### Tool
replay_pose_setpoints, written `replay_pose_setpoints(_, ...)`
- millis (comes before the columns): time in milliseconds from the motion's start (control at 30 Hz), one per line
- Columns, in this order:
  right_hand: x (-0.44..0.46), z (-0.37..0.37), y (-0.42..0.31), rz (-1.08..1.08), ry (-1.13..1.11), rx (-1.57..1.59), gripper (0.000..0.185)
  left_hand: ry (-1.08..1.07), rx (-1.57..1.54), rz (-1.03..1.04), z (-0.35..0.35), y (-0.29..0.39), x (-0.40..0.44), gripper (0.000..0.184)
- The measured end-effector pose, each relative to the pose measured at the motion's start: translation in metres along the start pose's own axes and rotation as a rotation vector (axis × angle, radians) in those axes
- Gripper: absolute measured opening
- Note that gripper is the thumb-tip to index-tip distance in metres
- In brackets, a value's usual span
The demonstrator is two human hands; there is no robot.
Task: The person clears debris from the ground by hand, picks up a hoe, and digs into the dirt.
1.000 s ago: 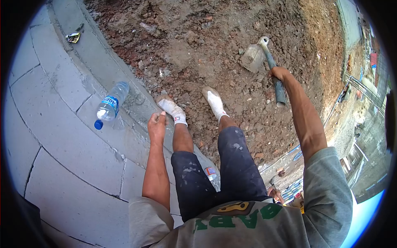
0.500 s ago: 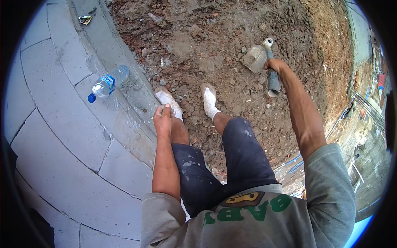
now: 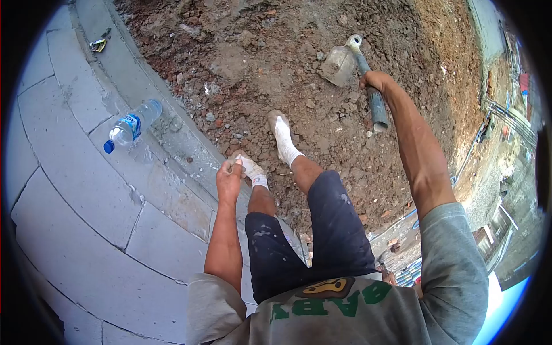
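My right hand (image 3: 375, 81) is wrapped around the grey pipe handle of a hoe (image 3: 376, 106). The hoe's dirt-caked flat blade (image 3: 339, 65) is over the soil, beyond my hand, and the open end of the pipe points back toward me. My left hand (image 3: 230, 171) is closed in front of my left shin, fingers curled and thumb uppermost, with nothing visible in it. Below it in view is my left foot (image 3: 251, 168) in a dirty white sock; my right foot (image 3: 282, 132) stands on the soil.
Rough brown soil with stones (image 3: 241, 75) lies ahead. Along the left runs a low wall of pale blocks (image 3: 75, 167) with a mortar ledge. A water bottle with blue cap (image 3: 135, 123) lies on it, near a small crumpled wrapper (image 3: 99, 44). Thin rods (image 3: 512, 123) show at right.
My left foot has shifted back and to the right, and my right foot has moved slightly left. The view has turned a little. My right hand keeps its hold on the hoe.
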State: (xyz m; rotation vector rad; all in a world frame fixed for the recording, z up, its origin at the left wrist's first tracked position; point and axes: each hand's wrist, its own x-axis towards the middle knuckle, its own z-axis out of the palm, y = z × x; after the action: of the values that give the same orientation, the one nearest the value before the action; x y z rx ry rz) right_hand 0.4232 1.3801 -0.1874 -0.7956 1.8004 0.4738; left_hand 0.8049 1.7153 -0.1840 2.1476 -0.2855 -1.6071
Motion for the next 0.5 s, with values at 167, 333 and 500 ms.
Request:
replay_pose_setpoints(167, -0.025, 0.0, 0.014, -0.038, 0.077, -0.087, 0.018, 0.106, 0.143, -0.03, -0.04, -0.027, -0.015, 0.023)
replay_pose_setpoints(333, -0.013, 0.009, 0.036, -0.138, 0.228, -0.184, 0.022, 0.195, 0.037, -0.052, -0.048, -0.038, -0.029, 0.023)
replay_pose_setpoints(500, -0.035, 0.038, 0.064, -0.009, -0.012, 0.69, 0.023, 0.197, -0.062, -0.088, 0.037, 0.005, -0.027, 0.021)
